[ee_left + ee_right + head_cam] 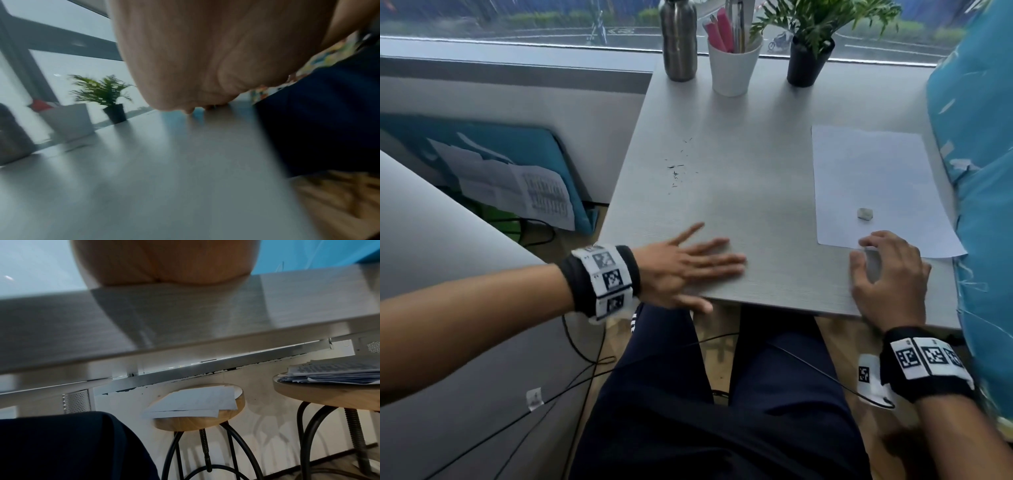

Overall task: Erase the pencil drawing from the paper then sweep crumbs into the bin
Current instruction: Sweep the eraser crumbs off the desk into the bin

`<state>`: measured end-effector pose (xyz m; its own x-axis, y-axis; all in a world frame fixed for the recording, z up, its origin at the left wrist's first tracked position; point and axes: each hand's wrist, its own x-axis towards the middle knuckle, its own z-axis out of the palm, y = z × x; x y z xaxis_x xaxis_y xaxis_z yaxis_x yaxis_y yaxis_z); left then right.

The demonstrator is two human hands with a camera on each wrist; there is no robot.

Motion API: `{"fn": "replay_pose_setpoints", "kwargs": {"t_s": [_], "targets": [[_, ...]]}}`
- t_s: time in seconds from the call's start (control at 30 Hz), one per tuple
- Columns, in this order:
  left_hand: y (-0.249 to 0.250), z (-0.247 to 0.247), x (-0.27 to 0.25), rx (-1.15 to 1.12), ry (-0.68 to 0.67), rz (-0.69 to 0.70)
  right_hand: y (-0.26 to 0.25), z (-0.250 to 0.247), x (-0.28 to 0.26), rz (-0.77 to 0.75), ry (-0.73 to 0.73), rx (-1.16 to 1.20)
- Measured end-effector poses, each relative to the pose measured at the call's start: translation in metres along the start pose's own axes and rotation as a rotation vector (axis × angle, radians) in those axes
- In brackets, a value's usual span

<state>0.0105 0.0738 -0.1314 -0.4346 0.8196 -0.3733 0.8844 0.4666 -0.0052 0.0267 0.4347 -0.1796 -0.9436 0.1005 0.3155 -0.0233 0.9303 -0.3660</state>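
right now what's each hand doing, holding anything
Left hand: open, fingers flat on the table, holding nothing.
Right hand: open, loosely curled at the paper's near edge, nothing in its grip.

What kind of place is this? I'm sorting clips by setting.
Probably an office or study desk by a window. A grey table holds a sheet of paper, a cup of pens, a steel bottle and a potted plant, with a street visible outside.

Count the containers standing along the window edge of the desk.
3, in a row at the far edge: a steel bottle on the left, a white cup holding pens in the middle, a black plant pot on the right.
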Motion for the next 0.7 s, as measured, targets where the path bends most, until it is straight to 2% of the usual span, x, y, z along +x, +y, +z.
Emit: {"fn": "replay_pose_setpoints", "kwargs": {"t_s": [0.07, 0.17, 0.2, 0.27, 0.4, 0.47, 0.57, 0.7], "targets": [[-0.034, -0.002, -0.003, 0.019, -0.027, -0.153, 0.001, 0.000, 0.000, 0.003, 0.000, -0.007], [-0.075, -0.016, -0.006, 0.000, -0.074, -0.474, 0.000, 0.000, 0.000, 0.002, -0.001, -0.004], [-0.078, -0.022, -0.005, -0.012, -0.072, -0.518, 0.000, -0.001, 0.000, 0.001, -0.003, -0.002], [-0.061, -0.029, 0.003, 0.007, -0.040, -0.436, 0.001, 0.000, 0.000, 0.000, -0.005, -0.004], [0.019, -0.024, 0.019, 0.022, -0.009, -0.036, 0.001, -0.001, 0.000, 0.004, -0.004, -0.001], [0.036, -0.015, 0.021, -0.012, -0.005, 0.028, 0.001, -0.001, 0.000, 0.003, -0.005, 0.002], [0.007, -0.007, 0.017, -0.027, -0.006, -0.059, 0.001, -0.001, 0.000, 0.006, -0.004, 0.003], [-0.059, -0.015, 0.013, -0.035, -0.053, -0.435, 0.001, 0.000, 0.000, 0.007, -0.001, 0.003]]}}
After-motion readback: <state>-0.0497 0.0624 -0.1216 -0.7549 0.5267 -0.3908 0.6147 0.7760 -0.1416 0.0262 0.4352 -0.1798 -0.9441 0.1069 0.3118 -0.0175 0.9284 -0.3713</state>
